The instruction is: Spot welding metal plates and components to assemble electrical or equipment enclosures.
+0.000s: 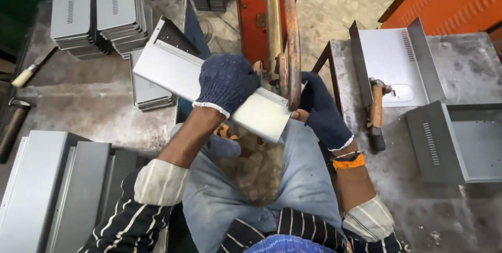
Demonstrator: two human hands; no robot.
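Nearest to you, your striped sleeves are rolled back and your knees in blue jeans (308,180) sit between two worktops. Your left hand (226,83), in a dark knitted glove, lies palm-down on top of a grey folded sheet-metal panel (172,70), its grip closed over the panel's upper face. Your right hand (321,112), gloved the same and with an orange band (349,161) at the wrist, holds the panel's near right end, fingers wrapped at the edge.

The panel runs tilted from upper left to lower right across your lap. Its right end sits against the copper-coloured arms (285,33) of the orange machine (251,18) straight ahead of you.

On the left worktop (89,106), flat grey panels (52,190) lie beside your left arm. Further off stands a small pile of slotted covers (149,93), then two taller stacks (99,15) behind it, with a wooden-handled tool (29,72) near the left edge.

On the right worktop (460,59), a hammer (376,112) lies just beside your right hand. Beyond it an open grey tray-shaped part (397,65) rests flat, and a grey box with a slotted side (455,140) stands near the right edge.
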